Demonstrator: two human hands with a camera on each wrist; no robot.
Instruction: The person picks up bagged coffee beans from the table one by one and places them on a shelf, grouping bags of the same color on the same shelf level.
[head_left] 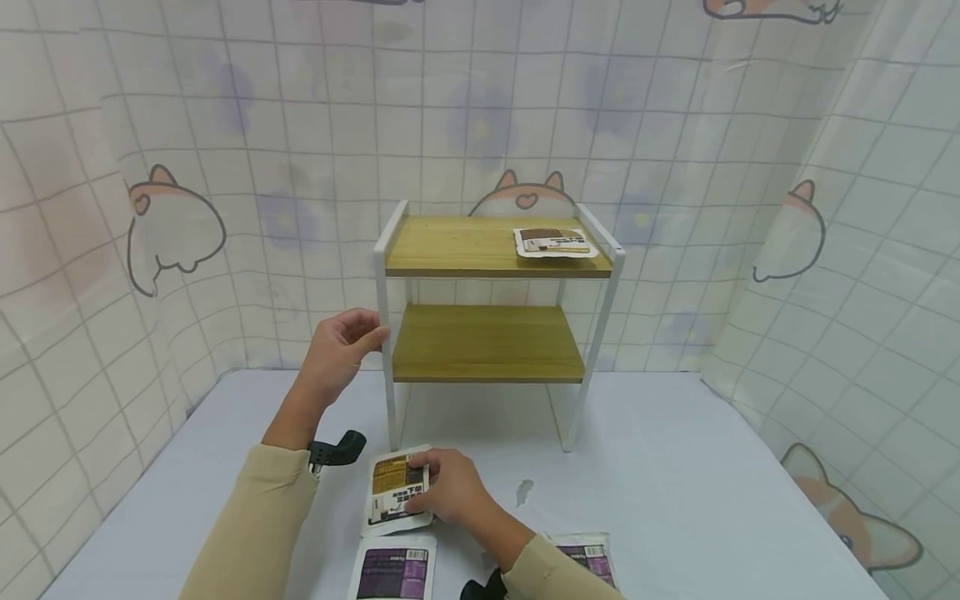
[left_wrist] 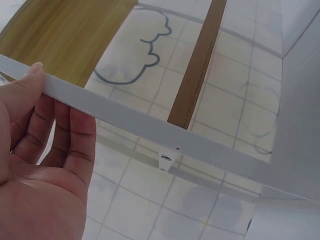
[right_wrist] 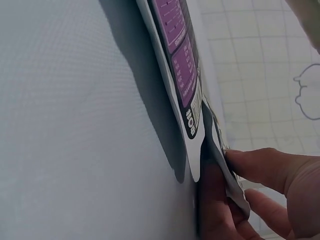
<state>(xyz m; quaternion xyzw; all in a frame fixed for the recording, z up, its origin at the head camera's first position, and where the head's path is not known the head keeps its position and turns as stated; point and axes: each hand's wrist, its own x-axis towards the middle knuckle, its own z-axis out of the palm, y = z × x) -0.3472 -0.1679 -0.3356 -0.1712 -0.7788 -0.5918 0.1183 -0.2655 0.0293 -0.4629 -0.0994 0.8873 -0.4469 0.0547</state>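
Note:
A two-tier shelf rack with wooden boards (head_left: pixel 487 342) and a white metal frame (left_wrist: pixel 130 117) stands at the back of the table. My left hand (head_left: pixel 333 354) holds the rack's left front post, thumb on one side and curled fingers on the other. Low in front of the rack, my right hand (head_left: pixel 453 492) pinches the right edge of a flat white pouch (head_left: pixel 392 479) with a brown and gold label. In the right wrist view the thumb and fingers (right_wrist: pixel 252 165) are on either side of that edge. Nearer me lies a purple-labelled pouch (head_left: pixel 392 575).
Another brown-labelled pouch (head_left: pixel 555 242) rests on the top board at the right. A second purple-labelled pouch (head_left: pixel 592 558) lies by my right forearm, which partly hides it. A gridded cloth with cartoon dogs (head_left: pixel 180 225) hangs around the white table (head_left: pixel 660 467).

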